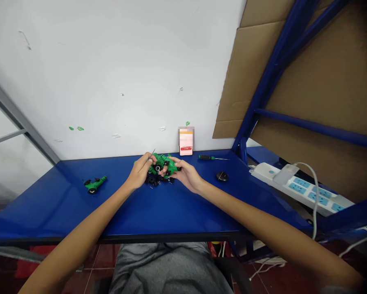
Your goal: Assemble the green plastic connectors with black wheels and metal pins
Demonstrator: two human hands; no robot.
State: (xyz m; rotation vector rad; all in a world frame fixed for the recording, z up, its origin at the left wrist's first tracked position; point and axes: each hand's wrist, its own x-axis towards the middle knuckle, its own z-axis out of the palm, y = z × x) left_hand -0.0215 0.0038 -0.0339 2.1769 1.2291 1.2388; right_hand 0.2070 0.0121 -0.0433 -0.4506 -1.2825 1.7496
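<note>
My right hand (186, 173) is wrapped round a green plastic toy vehicle (172, 166) with black wheels, holding it above the table. Close against its left side, my left hand (139, 171) has its fingers pinched on a thin metal rod (153, 152) that points up and right. The fingers hide the rod's lower end, so I cannot tell whether it touches the toy. Beneath both hands lies a pile of black wheels (152, 180) and small loose parts, partly covered by the hands. Another green toy piece (94, 185) with black wheels rests on the left of the table.
The blue table (134, 216) meets a white wall. A phone (186, 142) leans upright there. To its right lie a green-and-black screwdriver (206, 157) and a round black object (222, 176). A white power strip (300, 188) with a cable sits beyond the right side.
</note>
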